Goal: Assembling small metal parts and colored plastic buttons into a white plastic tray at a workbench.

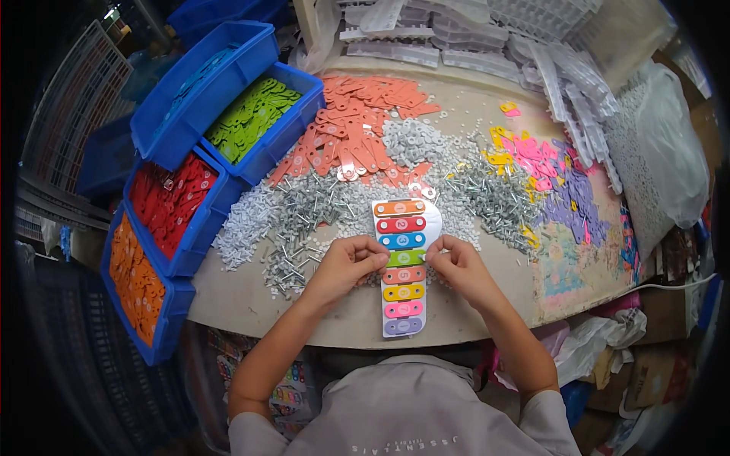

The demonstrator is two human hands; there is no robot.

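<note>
A toy xylophone (404, 293) with a white base and a column of coloured bars lies upright in front of me at the table's near edge. White round caps sit at the ends of its orange, red and blue top bars; bars lower down show small dark holes. My left hand (346, 266) is pinched closed at the left end of the green bar (406, 258). Opposite it, my right hand (460, 267) is pinched closed at that bar's right end. Whatever small pieces the fingertips hold are too hidden to name.
Metal pins (304, 209), white caps (245, 220) and salmon bars (353, 129) lie heaped beyond the xylophone. Blue bins (176, 262) of sorted bars line the left side. Pink bars (536, 156) and purple bars (574, 205) lie right. White plastic bases (464, 38) are stacked behind.
</note>
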